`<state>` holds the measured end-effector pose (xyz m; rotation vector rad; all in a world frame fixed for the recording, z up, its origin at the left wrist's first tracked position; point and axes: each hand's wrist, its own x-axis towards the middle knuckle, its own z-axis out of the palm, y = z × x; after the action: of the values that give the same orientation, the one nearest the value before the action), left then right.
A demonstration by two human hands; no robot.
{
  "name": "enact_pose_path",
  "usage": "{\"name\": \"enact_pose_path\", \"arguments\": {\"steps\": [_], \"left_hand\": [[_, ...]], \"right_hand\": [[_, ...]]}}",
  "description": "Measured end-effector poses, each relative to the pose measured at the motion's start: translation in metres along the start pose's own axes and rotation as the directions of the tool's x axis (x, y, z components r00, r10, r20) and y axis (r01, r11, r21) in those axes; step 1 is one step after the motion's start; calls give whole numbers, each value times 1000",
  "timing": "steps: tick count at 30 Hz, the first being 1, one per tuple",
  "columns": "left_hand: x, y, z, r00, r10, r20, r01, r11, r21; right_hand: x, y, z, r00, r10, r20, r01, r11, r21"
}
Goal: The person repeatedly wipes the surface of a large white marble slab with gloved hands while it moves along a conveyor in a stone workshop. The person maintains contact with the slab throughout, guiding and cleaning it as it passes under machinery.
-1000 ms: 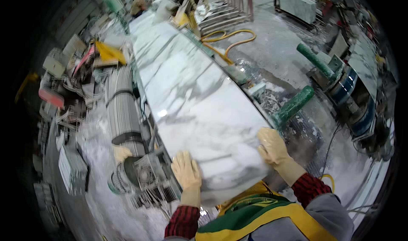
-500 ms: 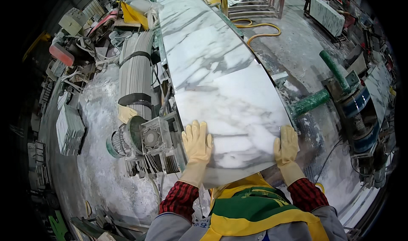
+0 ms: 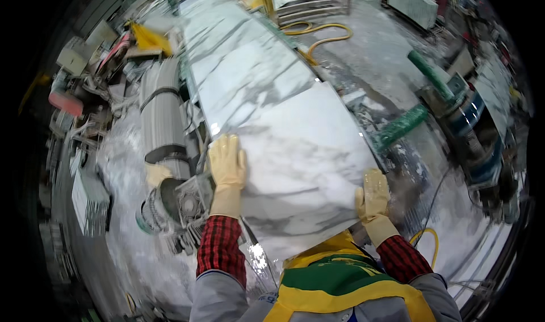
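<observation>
Where left grip (image 3: 227,167) and right grip (image 3: 374,199) lie spread at opposite edges, the slab (image 3: 306,146) (likely heavy, brittle) is best held.

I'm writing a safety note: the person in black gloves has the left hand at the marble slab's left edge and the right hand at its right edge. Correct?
Not quite: the gloves are cream, not black, as the head view shows. The left hand is at the marble slab's left edge, the right hand at its right.
</observation>
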<state>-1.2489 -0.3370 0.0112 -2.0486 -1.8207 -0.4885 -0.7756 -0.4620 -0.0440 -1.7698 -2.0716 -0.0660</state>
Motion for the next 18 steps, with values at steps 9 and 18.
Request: {"name": "enact_pose_path", "arguments": {"steps": [9,18], "left_hand": [[103,9,14,886,37,462,210,857,-471],[109,6,52,870,-16,494,288,828,-480]], "right_hand": [[3,-11,-31,990,126,-58,-111,971,212],[-75,-43,-22,343,899,274,-731,72,679]]}}
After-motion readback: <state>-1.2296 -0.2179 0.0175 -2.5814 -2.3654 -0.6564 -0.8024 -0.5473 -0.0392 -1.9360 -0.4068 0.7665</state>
